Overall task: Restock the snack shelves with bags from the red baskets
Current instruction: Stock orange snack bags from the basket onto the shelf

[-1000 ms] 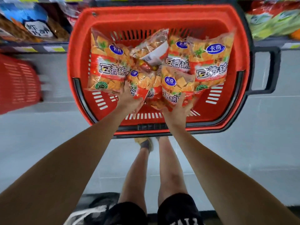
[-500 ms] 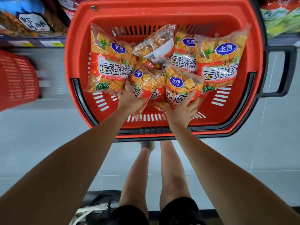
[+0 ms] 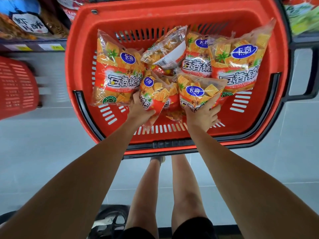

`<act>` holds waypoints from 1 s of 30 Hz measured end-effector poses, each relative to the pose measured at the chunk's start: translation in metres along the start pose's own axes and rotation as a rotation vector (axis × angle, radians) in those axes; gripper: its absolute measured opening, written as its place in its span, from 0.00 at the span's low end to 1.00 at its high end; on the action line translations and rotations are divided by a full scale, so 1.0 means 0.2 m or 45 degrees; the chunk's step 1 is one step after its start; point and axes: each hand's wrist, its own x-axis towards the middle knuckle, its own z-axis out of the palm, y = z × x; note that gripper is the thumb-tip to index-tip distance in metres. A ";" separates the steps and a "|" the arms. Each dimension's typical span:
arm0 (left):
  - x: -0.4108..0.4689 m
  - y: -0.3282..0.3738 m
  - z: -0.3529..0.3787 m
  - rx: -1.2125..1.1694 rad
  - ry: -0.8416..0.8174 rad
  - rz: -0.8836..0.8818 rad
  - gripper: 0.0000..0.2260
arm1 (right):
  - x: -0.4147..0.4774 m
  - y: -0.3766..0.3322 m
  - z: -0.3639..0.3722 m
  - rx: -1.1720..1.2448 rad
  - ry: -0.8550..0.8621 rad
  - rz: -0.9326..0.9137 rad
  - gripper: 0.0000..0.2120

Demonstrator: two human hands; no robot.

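Observation:
A red basket (image 3: 81,54) stands on the floor in front of me, holding several orange-and-red snack bags with blue oval logos. My left hand (image 3: 139,111) grips the lower end of one snack bag (image 3: 158,92) in the basket's middle. My right hand (image 3: 202,116) grips the lower end of a second bag (image 3: 198,92) just to the right of it. Both bags are tilted up off the pile. A large bag (image 3: 117,75) lies at the left, another (image 3: 241,61) at the right, and one bag (image 3: 165,49) lies face down on top at the back.
A second red basket (image 3: 17,87) sits at the left edge. Low shelves with packaged snacks (image 3: 25,23) run along the top left, and green-packaged goods (image 3: 303,16) fill the top right. The basket's black handle (image 3: 305,73) sticks out to the right. Grey tiled floor and my legs are below.
The view has drawn nearer to the basket. Both hands have tightened on their bags and raised them slightly from the pile.

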 end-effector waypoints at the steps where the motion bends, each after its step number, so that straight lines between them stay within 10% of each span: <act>1: 0.00 0.00 0.00 -0.026 0.022 -0.011 0.39 | 0.00 0.00 0.00 -0.008 0.010 -0.011 0.54; 30: -0.66 0.28 -0.27 0.015 0.687 0.297 0.38 | -0.26 -0.10 -0.67 0.365 -0.177 -0.307 0.48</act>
